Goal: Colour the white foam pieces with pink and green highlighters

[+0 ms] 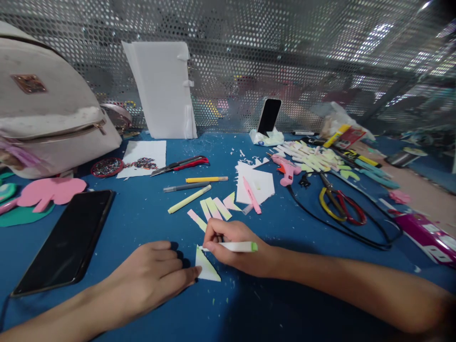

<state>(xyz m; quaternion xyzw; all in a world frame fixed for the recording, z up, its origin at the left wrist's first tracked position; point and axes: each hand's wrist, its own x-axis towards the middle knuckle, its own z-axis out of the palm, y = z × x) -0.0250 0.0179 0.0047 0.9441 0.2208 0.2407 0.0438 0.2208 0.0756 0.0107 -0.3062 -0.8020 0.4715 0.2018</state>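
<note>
My right hand (235,244) is closed round a white marker (239,246) with a light green end. The marker's tip is at the upper corner of a triangular white piece (206,267) with pale green edges, which lies flat on the table. My left hand (156,270), fingers curled, holds this piece down at its left edge with the thumb. Just beyond my hands lie several pale green and pink strips (215,208), a small pink-and-green cutout (231,202) and a yellow-green marker (189,199).
A black phone (66,242) lies left, before a white backpack (50,109). Farther back are a box cutter (181,165), a white sheet (261,185) under a pink highlighter (251,194), a pink glue gun (286,168) with its cord, pliers (338,202) and several cut strips (313,156).
</note>
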